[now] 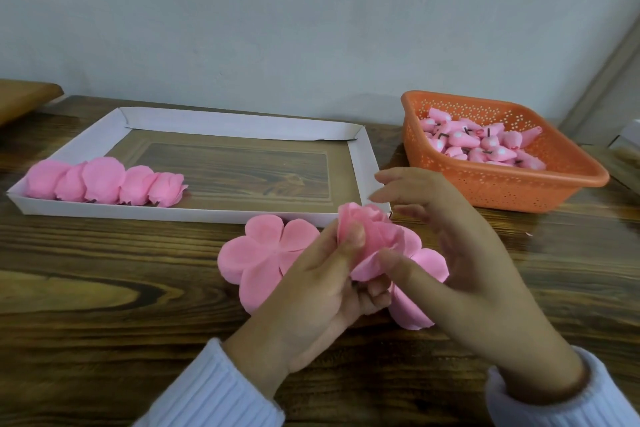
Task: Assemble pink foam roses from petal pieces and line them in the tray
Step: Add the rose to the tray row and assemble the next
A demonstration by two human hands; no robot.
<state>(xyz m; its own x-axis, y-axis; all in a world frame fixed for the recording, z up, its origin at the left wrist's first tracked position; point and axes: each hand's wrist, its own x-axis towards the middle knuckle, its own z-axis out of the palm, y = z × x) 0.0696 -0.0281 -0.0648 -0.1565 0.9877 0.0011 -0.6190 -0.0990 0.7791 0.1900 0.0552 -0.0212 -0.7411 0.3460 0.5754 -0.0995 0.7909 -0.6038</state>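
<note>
My left hand (311,291) grips a half-built pink foam rose (372,236) from below, thumb pressed on its petals. My right hand (460,253) is beside it, thumb touching the rose's lower petal, fingers spread and relaxed above. Under the hands lie flat pink petal pieces (263,253), stacked on the table, and another stack (412,308) shows below the right thumb. The white cardboard tray (363,163) holds a row of several finished pink roses (104,184) along its near left side.
An orange perforated basket (519,191) at the right holds several pink rose buds with dark stems. A wooden board edge (24,94) shows at far left. A pale wall runs behind the wooden table (104,288).
</note>
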